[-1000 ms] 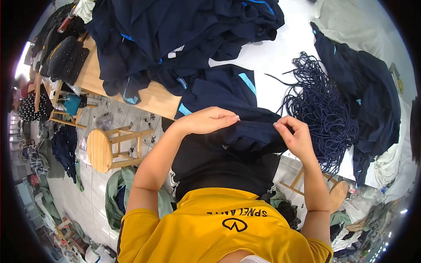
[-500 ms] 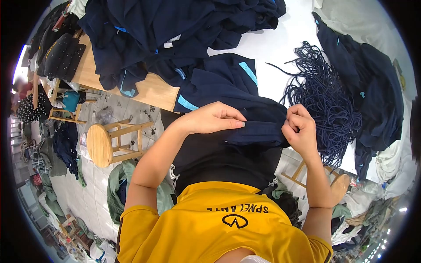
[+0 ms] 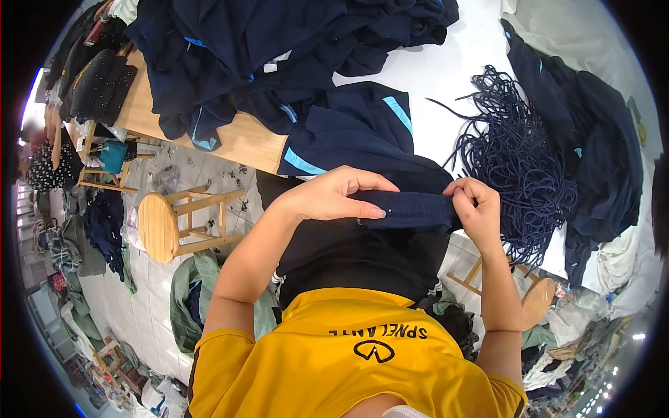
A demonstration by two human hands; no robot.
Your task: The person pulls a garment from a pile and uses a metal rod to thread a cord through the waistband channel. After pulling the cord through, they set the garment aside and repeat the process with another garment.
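Note:
A pair of navy pants (image 3: pixel 362 129) with light blue stripes lies over the table's near edge, its waistband (image 3: pixel 411 209) stretched between both hands above my lap. My left hand (image 3: pixel 340 195) pinches the left end of the band, thumb on the near face and fingers behind. At the right end, my right hand (image 3: pixel 474 205) grips the band with curled fingers; whether a cord is also in them is hidden. A tiny pale spot shows on the band near my left thumb. Just right of my right hand lies a tangled pile of navy cords (image 3: pixel 519 167).
A heap of navy garments (image 3: pixel 244 56) covers the back left of the table (image 3: pixel 453 70). Another navy garment (image 3: pixel 603 139) lies beyond the cords. Wooden stools (image 3: pixel 159 226) stand left and right below the table. A person (image 3: pixel 52 157) is at far left.
The waistband has turned so its flat ribbed face shows more. My left hand has shifted slightly right and down, its thumb now over the near face. My right hand has changed its grip slightly.

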